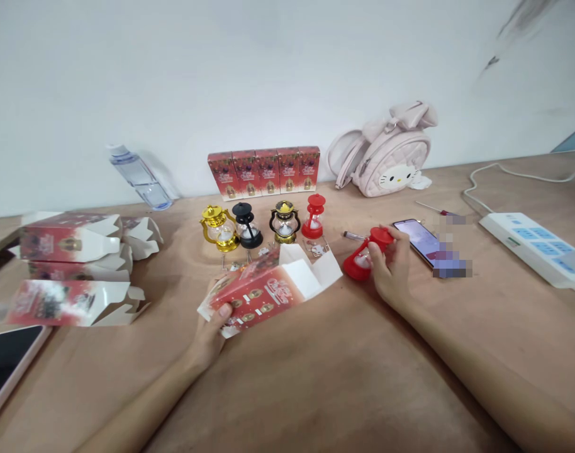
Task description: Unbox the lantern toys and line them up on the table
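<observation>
My left hand (211, 333) grips a red printed box (263, 296) with its white flaps open toward the right. In my right hand (391, 270) is a small red lantern (357, 264), tilted and held near its top. Behind them stand a gold lantern (221, 236), a black lantern (250, 231), a black-and-gold lantern (284, 225) and another red lantern (312, 220). Small metal pieces (318, 249) lie in front of these lanterns.
Several closed red boxes (268, 173) line the wall. Unfolded boxes (56, 245) and a tablet (9, 358) are left, with a leaning bottle (143, 179) behind. Right are a pink bag (391, 157), a phone (417, 242), a screwdriver (433, 209) and a power strip (537, 245).
</observation>
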{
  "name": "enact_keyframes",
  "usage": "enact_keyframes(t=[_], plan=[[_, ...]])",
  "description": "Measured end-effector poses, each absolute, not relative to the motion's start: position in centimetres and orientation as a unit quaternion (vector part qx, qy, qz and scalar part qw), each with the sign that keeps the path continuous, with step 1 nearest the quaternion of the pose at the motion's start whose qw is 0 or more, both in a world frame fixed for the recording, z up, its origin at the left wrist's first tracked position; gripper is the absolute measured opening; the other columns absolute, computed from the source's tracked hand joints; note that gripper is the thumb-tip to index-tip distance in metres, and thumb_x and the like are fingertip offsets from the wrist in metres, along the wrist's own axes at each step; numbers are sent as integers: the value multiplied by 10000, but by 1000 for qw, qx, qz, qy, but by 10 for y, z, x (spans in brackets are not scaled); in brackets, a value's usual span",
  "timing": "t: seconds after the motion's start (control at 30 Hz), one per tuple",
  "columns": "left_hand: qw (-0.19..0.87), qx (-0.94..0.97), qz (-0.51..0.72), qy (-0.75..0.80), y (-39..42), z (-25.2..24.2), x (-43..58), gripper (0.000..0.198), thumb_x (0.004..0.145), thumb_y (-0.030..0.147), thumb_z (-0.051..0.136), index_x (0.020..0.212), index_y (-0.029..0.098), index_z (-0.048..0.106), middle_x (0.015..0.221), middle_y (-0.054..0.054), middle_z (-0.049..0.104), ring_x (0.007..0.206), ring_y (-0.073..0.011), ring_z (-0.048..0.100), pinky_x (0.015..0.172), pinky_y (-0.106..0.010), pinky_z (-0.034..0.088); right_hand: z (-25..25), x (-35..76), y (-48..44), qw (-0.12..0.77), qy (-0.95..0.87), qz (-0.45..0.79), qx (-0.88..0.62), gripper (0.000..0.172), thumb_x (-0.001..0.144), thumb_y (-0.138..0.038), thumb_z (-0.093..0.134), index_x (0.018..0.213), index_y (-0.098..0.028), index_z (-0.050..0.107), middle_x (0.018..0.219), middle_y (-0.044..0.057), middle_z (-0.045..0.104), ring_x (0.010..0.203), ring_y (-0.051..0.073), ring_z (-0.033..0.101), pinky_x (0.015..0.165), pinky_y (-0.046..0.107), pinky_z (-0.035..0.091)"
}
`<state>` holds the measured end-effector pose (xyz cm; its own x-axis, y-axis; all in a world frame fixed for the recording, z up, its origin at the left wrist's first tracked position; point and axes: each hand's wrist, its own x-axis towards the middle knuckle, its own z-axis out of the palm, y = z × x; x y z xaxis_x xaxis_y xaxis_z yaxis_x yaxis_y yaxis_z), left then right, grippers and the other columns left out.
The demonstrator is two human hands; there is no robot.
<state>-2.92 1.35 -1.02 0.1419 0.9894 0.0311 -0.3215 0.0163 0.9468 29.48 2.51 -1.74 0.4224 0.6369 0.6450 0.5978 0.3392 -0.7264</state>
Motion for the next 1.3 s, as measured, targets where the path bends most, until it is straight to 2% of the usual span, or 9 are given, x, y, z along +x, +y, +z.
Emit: enact_keyframes(t=[0.2,0.37,0.5,0.6,0.77,0.87,0.97,1.1,1.3], plan=[[412,587,578,389,14,-15,-37,636,680,543,720,1194,236,508,1133,-58,599,989,-246,619,777,-330,560,-11,289,15,552,-600,-123,-566,482,870,-379,527,1318,-239,417,1272,132,443,1223,315,430,1008,587,379],[210,705,554,389,4,-3,-29,645,720,425,740,1273,290,436,1132,-66,578,920,-222,629,725,-361,573,-10,271,3,562,-667,-341,-351,567,809,-345,591,1346,-271,425,1333,80,395,1221,292,433,1029,498,423],[61,796,530,286,1,-1,-26,635,725,432,735,1267,244,464,1111,-101,583,1003,-264,592,795,-436,552,-13,244,-14,499,-764,-299,-278,380,779,-373,646,1133,-286,539,1297,32,482,1116,202,522,950,381,503],[-25,852,480,208,-3,-1,-26,539,782,331,705,1271,245,495,1112,-99,591,1037,-255,598,802,-406,567,-9,230,-20,415,-819,-269,-291,395,788,-409,651,1132,-259,527,1246,57,565,1170,208,514,971,386,487],[49,868,447,212,-7,1,-24,596,864,209,615,1394,339,377,1143,-71,599,1098,-213,606,827,-340,588,0,228,-14,347,-853,-208,-331,410,867,-303,545,1235,-126,502,1197,134,632,1209,250,512,1017,442,432],[94,897,405,149,-3,1,-23,755,812,337,692,1452,325,291,1381,-143,432,1249,-299,496,928,-440,533,-1,231,-11,361,-849,-184,-341,425,843,-197,556,1255,-115,493,1184,147,633,1188,260,531,969,430,470],[171,878,425,141,1,1,-25,782,843,433,613,1486,208,227,1464,-215,294,1285,-343,446,997,-508,458,-3,233,-10,382,-842,-162,-345,494,833,-156,547,1315,-135,440,1209,159,605,1208,271,520,937,430,498],[218,861,417,191,2,4,-27,703,856,259,539,1479,150,230,1432,-218,378,1267,-300,479,1020,-448,451,-4,233,-9,399,-828,-145,-367,581,836,-154,536,1389,-166,358,1245,168,563,1206,272,520,935,438,506],[166,881,381,226,0,9,-25,757,801,136,581,1472,213,239,1309,-165,546,1163,-262,582,943,-373,524,-6,235,-7,396,-820,-132,-391,640,817,-129,555,1412,-176,325,1278,177,530,1206,270,516,935,433,507]])
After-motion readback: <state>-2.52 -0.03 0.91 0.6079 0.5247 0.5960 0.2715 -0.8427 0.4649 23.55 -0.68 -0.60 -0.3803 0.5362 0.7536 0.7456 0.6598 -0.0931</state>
